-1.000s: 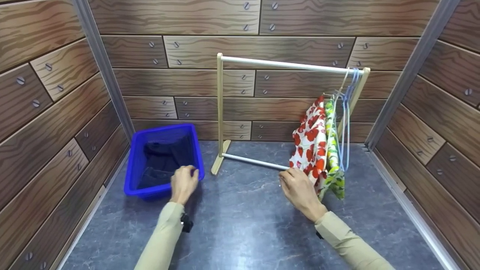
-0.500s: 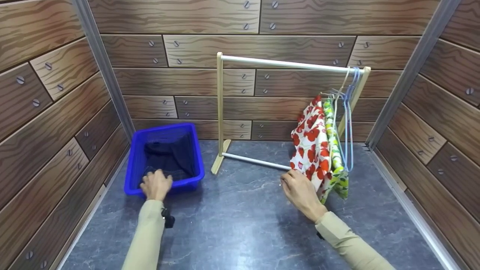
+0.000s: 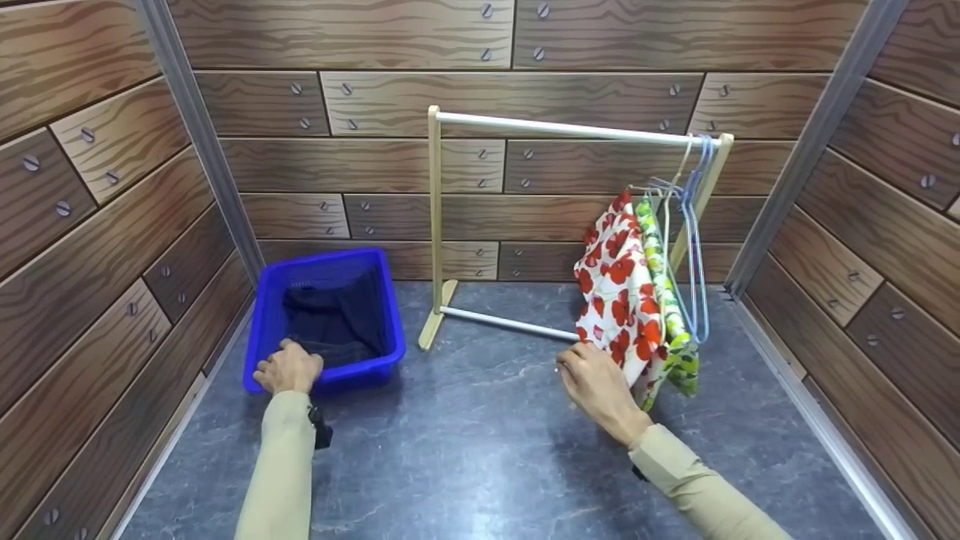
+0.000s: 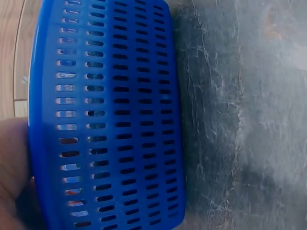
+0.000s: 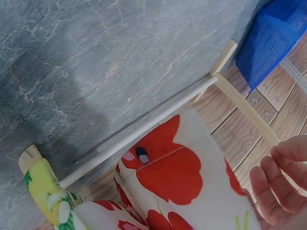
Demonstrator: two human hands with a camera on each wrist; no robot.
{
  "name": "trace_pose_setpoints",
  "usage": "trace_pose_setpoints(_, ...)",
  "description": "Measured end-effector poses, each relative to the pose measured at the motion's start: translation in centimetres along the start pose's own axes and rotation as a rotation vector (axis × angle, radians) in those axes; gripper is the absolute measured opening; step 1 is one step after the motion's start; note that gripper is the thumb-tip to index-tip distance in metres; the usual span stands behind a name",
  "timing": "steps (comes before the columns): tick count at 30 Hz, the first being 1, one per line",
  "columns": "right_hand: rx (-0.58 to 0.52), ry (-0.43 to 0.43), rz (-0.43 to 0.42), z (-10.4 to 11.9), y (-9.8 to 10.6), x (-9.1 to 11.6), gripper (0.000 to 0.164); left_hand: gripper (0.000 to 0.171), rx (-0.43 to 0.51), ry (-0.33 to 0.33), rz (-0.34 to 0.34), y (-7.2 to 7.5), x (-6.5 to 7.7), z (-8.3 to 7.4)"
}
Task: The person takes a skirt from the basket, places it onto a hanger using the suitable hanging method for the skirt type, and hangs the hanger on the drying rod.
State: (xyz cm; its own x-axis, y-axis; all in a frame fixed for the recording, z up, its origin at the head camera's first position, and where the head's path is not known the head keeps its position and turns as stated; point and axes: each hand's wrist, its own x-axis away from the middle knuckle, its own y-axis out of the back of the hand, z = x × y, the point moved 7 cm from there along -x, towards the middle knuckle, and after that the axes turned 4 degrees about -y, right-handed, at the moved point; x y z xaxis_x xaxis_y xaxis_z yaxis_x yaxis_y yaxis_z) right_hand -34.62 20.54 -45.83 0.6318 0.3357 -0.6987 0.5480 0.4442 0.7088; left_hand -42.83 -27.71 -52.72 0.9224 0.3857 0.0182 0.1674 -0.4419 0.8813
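My left hand (image 3: 289,367) reaches over the near rim of a blue plastic basket (image 3: 397,330), towards its left corner. Dark navy clothing (image 3: 341,315) lies inside. The left wrist view shows only part of this hand (image 4: 12,167) at the rim, its fingertips hidden. My right hand (image 3: 598,386) hovers beside a white garment with red flowers (image 3: 616,277). In the right wrist view its fingers (image 5: 273,184) are loosely bent with nothing seen between them. Behind that garment hangs a yellow-green patterned garment (image 3: 679,352) on the rack.
A clothes rack with wooden posts (image 3: 435,210) and a white top rail (image 3: 555,127) stands at the back. Bare blue hangers (image 3: 697,247) hang at its right end. Its lower bar (image 3: 510,324) runs just above the grey floor (image 3: 450,450). Wood-patterned walls enclose three sides.
My left hand has moved left from the basket's right near corner to its near-left rim. The right hand stays nearly still while the hanging garments and hangers sway slightly.
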Motion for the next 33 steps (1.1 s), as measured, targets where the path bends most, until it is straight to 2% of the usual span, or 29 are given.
trace_pose_setpoints(4, 0.002, 0.003, 0.000, -0.1, -0.2, 0.0, 0.009, 0.060, 0.018, 0.007, -0.025, 0.4, -0.1, 0.2)
trace_pose_setpoints(10, 0.018, -0.004, -0.006, -0.4, -0.6, 0.2, 0.007, 0.040, 0.026, -0.021, -0.065, 0.7, -0.1, 0.0)
trace_pose_setpoints(16, 0.052, -0.022, -0.010, -0.4, -1.0, 0.8, 0.008, 0.039, 0.107, -0.051, -0.065, 0.4, 0.0, 0.3)
trace_pose_setpoints(18, 0.052, -0.021, -0.003, -0.2, -1.1, 0.8, 0.008, 0.036, 0.149, -0.058, -0.111, 0.7, 0.1, 0.5)
trace_pose_setpoints(24, 0.041, -0.024, 0.030, 0.1, -1.2, 0.8, 0.007, 0.034, 0.332, -0.116, -0.348, 1.9, 0.5, 0.9)
trace_pose_setpoints(26, 0.037, -0.034, 0.035, 0.0, -1.1, 0.8, 0.007, 0.034, 0.402, -0.149, -0.407, 2.1, 0.8, 1.0)
trace_pose_setpoints(28, 0.029, -0.048, 0.037, -0.1, -1.0, 0.8, 0.008, 0.034, 0.460, -0.183, -0.442, 2.3, 0.9, 0.9)
trace_pose_setpoints(30, 0.024, -0.061, 0.037, -0.2, -0.9, 0.8, 0.007, 0.035, 0.498, -0.207, -0.449, 2.4, 0.8, 0.7)
trace_pose_setpoints(33, 0.023, -0.080, 0.033, -0.5, -0.6, 0.9, 0.007, 0.038, 0.542, -0.195, -0.432, 2.8, 0.7, 0.1)
